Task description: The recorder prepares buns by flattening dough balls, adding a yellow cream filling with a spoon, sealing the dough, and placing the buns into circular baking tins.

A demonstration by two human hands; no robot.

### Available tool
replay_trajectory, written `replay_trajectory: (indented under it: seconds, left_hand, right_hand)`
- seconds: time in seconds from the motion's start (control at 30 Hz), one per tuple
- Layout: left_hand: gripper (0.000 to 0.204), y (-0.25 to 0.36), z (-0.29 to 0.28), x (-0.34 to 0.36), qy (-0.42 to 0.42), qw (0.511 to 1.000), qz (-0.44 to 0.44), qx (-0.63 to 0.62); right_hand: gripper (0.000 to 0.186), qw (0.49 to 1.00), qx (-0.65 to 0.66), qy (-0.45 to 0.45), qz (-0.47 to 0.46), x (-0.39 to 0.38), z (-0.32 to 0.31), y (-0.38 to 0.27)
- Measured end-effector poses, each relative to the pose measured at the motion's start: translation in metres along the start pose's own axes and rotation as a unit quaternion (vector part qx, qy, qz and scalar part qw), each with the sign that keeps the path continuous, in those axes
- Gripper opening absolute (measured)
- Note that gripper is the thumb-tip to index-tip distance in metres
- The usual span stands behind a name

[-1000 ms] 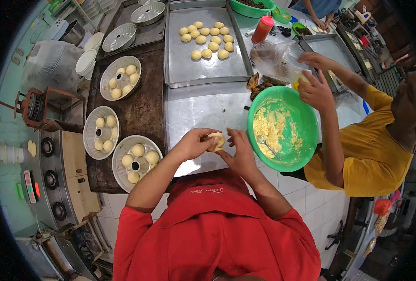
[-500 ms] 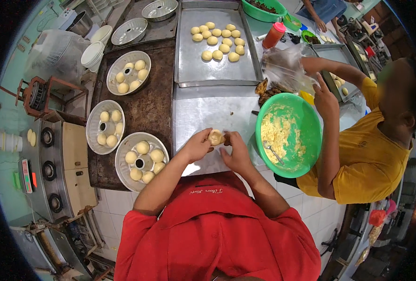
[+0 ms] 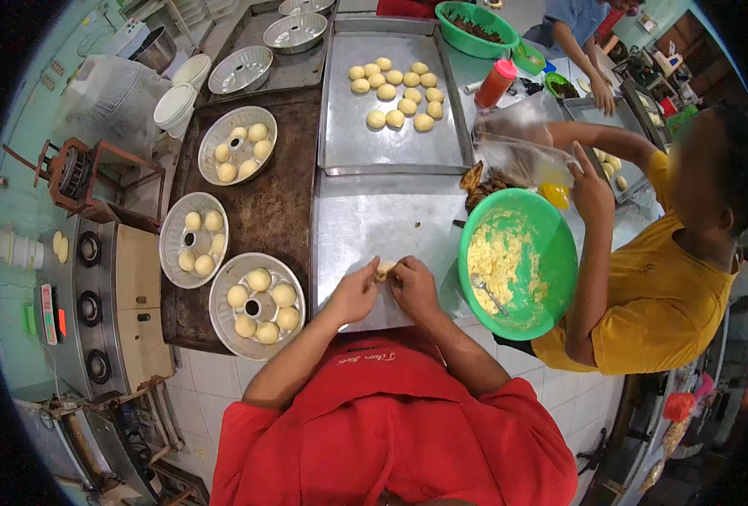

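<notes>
A small piece of dough (image 3: 383,271) is held between my two hands over the metal table, mostly covered by my fingers. My left hand (image 3: 356,292) grips it from the left, while the fingertips of my right hand (image 3: 415,287) pinch it from the right. Close on my right stands a green bowl (image 3: 562,253) with crumbly yellow filling (image 3: 500,261) and a spoon (image 3: 489,293) in it. To my left, a ring-shaped cake tin (image 3: 220,322) contains several dough balls (image 3: 267,332).
Two more ring tins (image 3: 169,253) with dough balls sit on a dark baking tray (image 3: 264,202). Ahead lies a metal tray (image 3: 348,139) with several dough balls. A co-worker in a yellow shirt (image 3: 635,287) stands at right, handling a clear plastic bag (image 3: 517,139). A red bottle (image 3: 495,84) stands beyond.
My fingers have closed over the dough, whose open hollow showed before. The right hand has come nearer the left. The whole view has shifted slightly.
</notes>
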State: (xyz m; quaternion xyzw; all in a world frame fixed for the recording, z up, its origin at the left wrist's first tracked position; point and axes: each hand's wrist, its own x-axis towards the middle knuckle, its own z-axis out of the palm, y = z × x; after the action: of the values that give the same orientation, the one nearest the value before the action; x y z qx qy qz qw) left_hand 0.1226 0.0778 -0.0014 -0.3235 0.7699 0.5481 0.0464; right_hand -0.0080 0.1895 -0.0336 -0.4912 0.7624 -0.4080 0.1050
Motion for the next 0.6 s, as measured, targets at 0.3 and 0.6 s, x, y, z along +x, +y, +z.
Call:
replay_trajectory:
  seconds: [0.3, 0.6]
  left_hand:
    - [0.058, -0.007, 0.016, -0.004, 0.045, 0.954, -0.014, -0.298]
    - [0.056, -0.007, 0.011, -0.008, 0.01, 0.958, -0.028, -0.287]
  right_hand:
    - [0.023, 0.998, -0.024, -0.045, -0.045, -0.002, -0.005, -0.017]
    - [0.01, 0.994, 0.055, -0.084, 0.036, 0.011, -0.02, -0.001]
